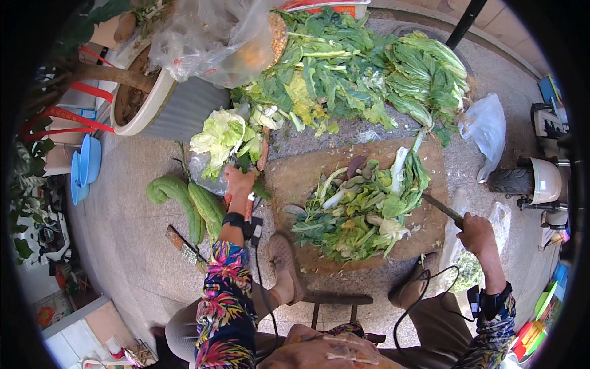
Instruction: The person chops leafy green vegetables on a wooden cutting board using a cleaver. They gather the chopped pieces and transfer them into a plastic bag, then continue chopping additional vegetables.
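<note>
My left hand (238, 181) is at the lettuce leaves (220, 136) and a dark green vegetable, left of the wooden board (295, 170); whether it grips anything is hidden. My right hand (478, 234) holds a knife (442, 210) by its handle, the blade pointing up and left over the board's right edge. A heap of leafy greens (355, 217) lies on the board, with a pale stalk (398, 169) at its top right. Two green gourds (207, 207) rest on the ground below and left of my left hand.
Piled greens (327, 74) and a Chinese cabbage (426, 76) lie beyond the board. A planter (179, 110) and a clear plastic bag with corn kernels (216, 46) stand upper left. Plastic bags (487, 133) lie right, near a wheel (509, 181). A bladed tool (186, 246) lies lower left.
</note>
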`<control>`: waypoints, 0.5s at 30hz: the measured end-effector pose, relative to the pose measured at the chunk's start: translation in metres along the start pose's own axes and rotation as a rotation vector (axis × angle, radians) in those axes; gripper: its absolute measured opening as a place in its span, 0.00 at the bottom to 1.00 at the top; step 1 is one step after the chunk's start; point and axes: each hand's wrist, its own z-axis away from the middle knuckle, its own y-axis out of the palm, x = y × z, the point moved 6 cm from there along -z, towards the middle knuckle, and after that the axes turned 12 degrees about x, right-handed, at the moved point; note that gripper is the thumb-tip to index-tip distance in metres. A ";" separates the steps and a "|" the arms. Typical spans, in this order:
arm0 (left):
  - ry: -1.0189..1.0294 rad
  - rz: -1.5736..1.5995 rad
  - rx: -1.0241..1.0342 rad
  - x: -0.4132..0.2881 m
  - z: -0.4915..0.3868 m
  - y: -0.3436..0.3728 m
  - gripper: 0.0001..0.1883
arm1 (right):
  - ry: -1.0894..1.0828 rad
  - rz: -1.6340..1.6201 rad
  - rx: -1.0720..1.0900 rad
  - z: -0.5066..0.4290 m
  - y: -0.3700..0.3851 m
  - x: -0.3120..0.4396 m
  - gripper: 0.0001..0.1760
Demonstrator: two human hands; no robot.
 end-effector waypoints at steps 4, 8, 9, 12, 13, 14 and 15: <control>0.141 -0.171 -0.090 0.011 0.002 -0.046 0.35 | 0.006 -0.031 0.010 0.002 0.006 -0.004 0.20; 0.192 0.135 0.263 0.004 0.028 -0.106 0.37 | 0.011 -0.061 -0.004 0.003 0.009 -0.006 0.20; 0.230 0.065 0.270 -0.006 0.037 -0.123 0.38 | 0.007 -0.063 -0.008 0.003 0.009 -0.006 0.20; 0.379 0.055 0.228 -0.039 0.058 -0.154 0.33 | 0.000 -0.059 -0.019 0.004 0.009 -0.005 0.20; 0.462 0.023 0.187 -0.054 0.063 -0.161 0.32 | -0.002 -0.056 -0.021 0.004 0.009 -0.005 0.20; 0.546 -0.009 0.148 -0.068 0.066 -0.166 0.31 | 0.005 -0.045 -0.030 0.003 0.009 -0.006 0.20; 0.600 -0.045 0.054 -0.079 0.068 -0.172 0.30 | -0.005 -0.051 -0.025 0.003 0.009 -0.005 0.20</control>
